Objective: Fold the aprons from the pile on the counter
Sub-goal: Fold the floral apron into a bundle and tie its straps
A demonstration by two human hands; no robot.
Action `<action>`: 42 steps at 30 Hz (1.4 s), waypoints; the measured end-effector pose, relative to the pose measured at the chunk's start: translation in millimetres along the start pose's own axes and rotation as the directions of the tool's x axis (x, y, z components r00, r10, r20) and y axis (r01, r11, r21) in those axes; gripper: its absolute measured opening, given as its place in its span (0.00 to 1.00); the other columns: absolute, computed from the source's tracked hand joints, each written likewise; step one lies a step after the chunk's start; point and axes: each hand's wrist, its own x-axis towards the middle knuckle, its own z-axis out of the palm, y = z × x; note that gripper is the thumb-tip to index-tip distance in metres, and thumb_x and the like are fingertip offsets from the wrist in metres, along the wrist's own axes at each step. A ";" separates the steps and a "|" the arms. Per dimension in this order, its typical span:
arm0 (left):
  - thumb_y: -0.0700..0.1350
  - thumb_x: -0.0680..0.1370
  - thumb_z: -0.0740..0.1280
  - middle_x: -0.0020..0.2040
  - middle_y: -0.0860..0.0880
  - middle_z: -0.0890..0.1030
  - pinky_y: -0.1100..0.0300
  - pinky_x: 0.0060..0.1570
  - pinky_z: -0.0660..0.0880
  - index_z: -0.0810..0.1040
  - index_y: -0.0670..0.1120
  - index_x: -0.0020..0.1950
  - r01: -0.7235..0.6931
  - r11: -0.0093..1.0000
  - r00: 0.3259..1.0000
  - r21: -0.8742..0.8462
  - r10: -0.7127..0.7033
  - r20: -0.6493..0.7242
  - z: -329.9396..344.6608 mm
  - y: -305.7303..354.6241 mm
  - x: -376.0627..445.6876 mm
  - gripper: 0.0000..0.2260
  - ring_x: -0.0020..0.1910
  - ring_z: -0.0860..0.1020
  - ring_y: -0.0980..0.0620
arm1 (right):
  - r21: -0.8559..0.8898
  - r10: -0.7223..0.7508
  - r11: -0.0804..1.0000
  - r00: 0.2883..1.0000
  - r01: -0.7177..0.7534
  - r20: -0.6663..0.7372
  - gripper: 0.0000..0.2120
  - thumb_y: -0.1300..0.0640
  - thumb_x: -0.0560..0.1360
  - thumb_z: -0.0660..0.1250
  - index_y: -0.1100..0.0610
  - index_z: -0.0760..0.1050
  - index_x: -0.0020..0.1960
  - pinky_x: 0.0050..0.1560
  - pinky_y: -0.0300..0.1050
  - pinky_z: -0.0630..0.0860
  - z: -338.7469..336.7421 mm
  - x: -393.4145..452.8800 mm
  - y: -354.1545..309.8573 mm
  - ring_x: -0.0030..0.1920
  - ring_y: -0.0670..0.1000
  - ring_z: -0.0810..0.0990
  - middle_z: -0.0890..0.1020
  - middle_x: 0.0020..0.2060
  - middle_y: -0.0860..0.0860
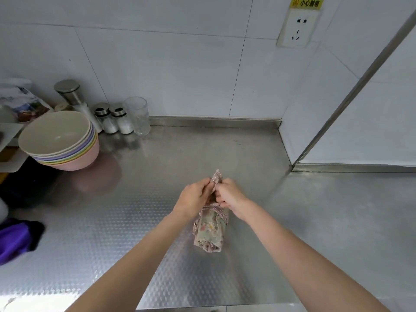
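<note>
Both hands are meeting at the middle of the steel tabletop (139, 199): the left hand (194, 195) and the right hand (229, 194) are each pinching the top end of a rolled floral apron (210, 230), which is hanging down with its lower end touching the tabletop. Well left of the apron, a stack of bowls (60, 140) is sitting, with two shakers (113, 118) and a clear glass (138, 115) behind it against the wall. A purple cloth (15, 239) is lying at the far left edge.
</note>
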 end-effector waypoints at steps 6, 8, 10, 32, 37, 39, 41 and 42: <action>0.46 0.82 0.56 0.47 0.38 0.82 0.52 0.44 0.70 0.75 0.41 0.58 0.003 0.983 1.000 0.182 0.002 -0.028 1.3 4.0 -1.2 0.12 0.47 0.78 0.39 | 0.190 0.014 0.981 0.988 -0.044 0.156 0.13 0.51 0.79 0.61 0.54 0.65 0.38 0.20 0.35 0.53 4.1 -6.0 -1.1 0.23 0.44 0.59 0.63 0.27 0.49; 0.46 0.81 0.59 0.48 0.40 0.82 0.54 0.45 0.70 0.74 0.42 0.60 -0.039 0.984 0.999 0.172 0.038 0.012 1.3 2.3 -2.1 0.12 0.48 0.79 0.41 | 0.196 0.001 0.981 1.000 -0.002 0.008 0.14 0.51 0.80 0.59 0.55 0.65 0.38 0.16 0.33 0.54 6.1 0.8 2.9 0.20 0.44 0.61 0.64 0.27 0.50; 0.43 0.79 0.63 0.48 0.43 0.82 0.59 0.47 0.72 0.75 0.40 0.56 -0.040 0.996 0.999 0.077 0.037 0.034 -3.4 -3.0 -4.6 0.09 0.47 0.80 0.46 | 0.288 0.004 0.957 0.998 0.015 -0.064 0.13 0.56 0.81 0.57 0.56 0.65 0.37 0.15 0.33 0.57 6.6 3.4 7.6 0.17 0.42 0.63 0.67 0.26 0.52; 0.46 0.82 0.57 0.37 0.45 0.74 0.62 0.38 0.75 0.73 0.41 0.41 0.629 0.483 0.771 -0.609 -0.487 0.411 -18.1 8.2 11.8 0.13 0.36 0.73 0.52 | -0.850 -0.596 0.342 0.792 0.401 0.133 0.06 0.63 0.76 0.62 0.61 0.69 0.53 0.47 0.51 0.73 1.3 -17.0 1.1 0.49 0.60 0.79 0.79 0.50 0.59; 0.42 0.80 0.62 0.41 0.44 0.76 0.65 0.33 0.78 0.73 0.40 0.43 0.709 0.375 0.700 -0.598 -0.481 0.528 -25.0 4.8 13.8 0.07 0.40 0.74 0.52 | -0.828 -0.683 0.274 0.705 0.489 0.191 0.07 0.64 0.76 0.62 0.59 0.70 0.54 0.45 0.51 0.72 -0.4 -20.3 7.2 0.47 0.58 0.77 0.73 0.50 0.55; 0.39 0.79 0.63 0.42 0.44 0.76 0.65 0.32 0.79 0.73 0.39 0.45 0.722 0.345 0.685 -0.600 -0.480 0.548 -25.9 2.3 15.0 0.05 0.41 0.74 0.52 | -0.771 -0.695 0.376 0.707 0.514 0.133 0.04 0.63 0.76 0.64 0.58 0.70 0.49 0.45 0.49 0.73 -3.2 -19.1 8.6 0.44 0.54 0.75 0.69 0.49 0.51; 0.37 0.78 0.63 0.42 0.43 0.76 0.65 0.31 0.79 0.74 0.38 0.45 0.729 0.339 0.676 -0.595 -0.493 0.547 -25.1 1.5 15.6 0.03 0.40 0.74 0.52 | -0.686 -0.693 0.508 0.720 0.521 0.033 0.05 0.63 0.73 0.67 0.60 0.72 0.45 0.47 0.46 0.73 -4.7 -16.0 10.9 0.44 0.50 0.73 0.67 0.47 0.49; 0.36 0.78 0.62 0.42 0.43 0.76 0.66 0.30 0.79 0.74 0.38 0.45 0.728 0.355 0.678 -0.587 -0.500 0.538 -24.3 1.2 16.1 0.03 0.40 0.75 0.52 | -0.649 -0.683 0.555 0.730 0.520 0.002 0.04 0.64 0.72 0.69 0.60 0.73 0.45 0.49 0.44 0.73 -4.9 -14.5 11.0 0.44 0.49 0.72 0.67 0.47 0.48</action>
